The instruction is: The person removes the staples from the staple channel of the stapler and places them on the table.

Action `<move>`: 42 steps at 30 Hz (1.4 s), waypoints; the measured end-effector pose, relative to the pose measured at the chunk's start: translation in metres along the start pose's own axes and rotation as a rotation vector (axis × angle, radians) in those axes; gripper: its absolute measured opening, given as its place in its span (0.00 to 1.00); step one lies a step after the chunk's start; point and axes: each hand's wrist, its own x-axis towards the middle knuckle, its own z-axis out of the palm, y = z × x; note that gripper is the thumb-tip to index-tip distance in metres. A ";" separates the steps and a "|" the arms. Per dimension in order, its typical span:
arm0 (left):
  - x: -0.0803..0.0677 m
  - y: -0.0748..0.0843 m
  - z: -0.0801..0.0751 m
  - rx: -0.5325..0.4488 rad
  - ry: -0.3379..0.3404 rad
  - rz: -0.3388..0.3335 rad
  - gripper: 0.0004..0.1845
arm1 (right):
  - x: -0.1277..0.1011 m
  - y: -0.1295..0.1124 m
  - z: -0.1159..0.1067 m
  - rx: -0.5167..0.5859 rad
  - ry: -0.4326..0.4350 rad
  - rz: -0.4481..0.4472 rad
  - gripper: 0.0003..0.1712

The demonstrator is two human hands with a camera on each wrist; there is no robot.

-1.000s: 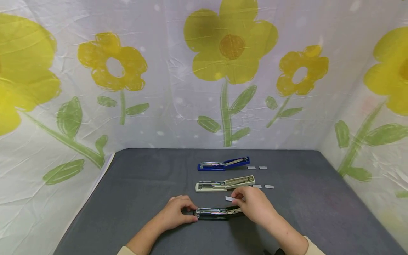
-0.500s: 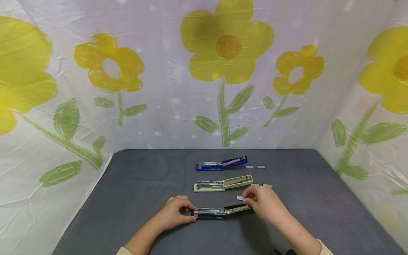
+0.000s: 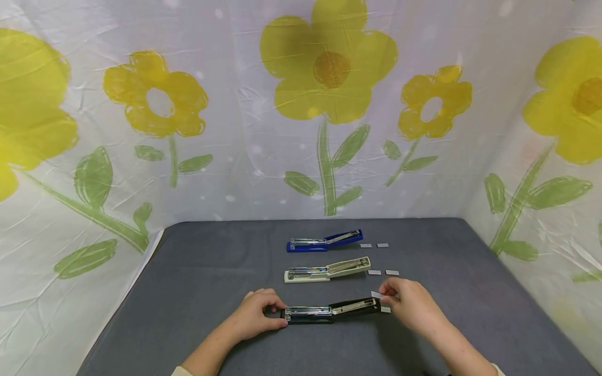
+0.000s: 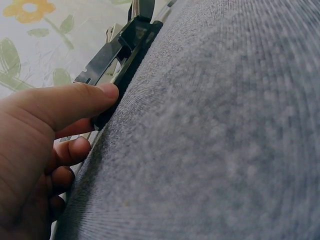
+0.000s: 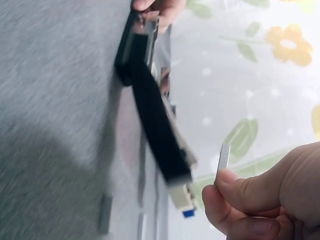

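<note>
A black stapler (image 3: 308, 315) lies nearest the person, its top swung back to the right so the metal magazine shows. My left hand (image 3: 257, 313) pinches its left end between thumb and fingers; in the left wrist view the thumb (image 4: 102, 95) lies along its side. Between thumb and index finger my right hand (image 3: 414, 303) holds a small strip of staples (image 5: 223, 157), raised above the table beyond the stapler's raised right end. A second staple strip (image 3: 385, 309) lies on the table beside that end, under the right hand.
Farther back lie a cream stapler (image 3: 307, 279) and a blue stapler (image 3: 307, 249), both swung wide with their magazines showing. Two staple strips lie right of each, such as one strip (image 3: 392, 272) by the cream one. A flowered cloth (image 3: 235, 156) hangs behind the grey table (image 3: 211, 261).
My right hand has moved right with the staple strip, from over the black stapler's middle to past its right end, uncovering the strip lying there. The left hand keeps its hold.
</note>
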 end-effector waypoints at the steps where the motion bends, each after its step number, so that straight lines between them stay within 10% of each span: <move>1: 0.000 0.000 0.000 -0.001 -0.001 -0.001 0.11 | -0.001 0.003 0.000 -0.004 0.005 -0.003 0.08; 24: -0.007 0.001 -0.002 0.006 0.004 -0.019 0.10 | -0.010 0.061 0.016 -0.185 0.035 0.067 0.11; 42: -0.014 0.002 -0.010 0.035 -0.029 0.040 0.12 | -0.006 0.061 0.019 -0.231 -0.026 0.069 0.09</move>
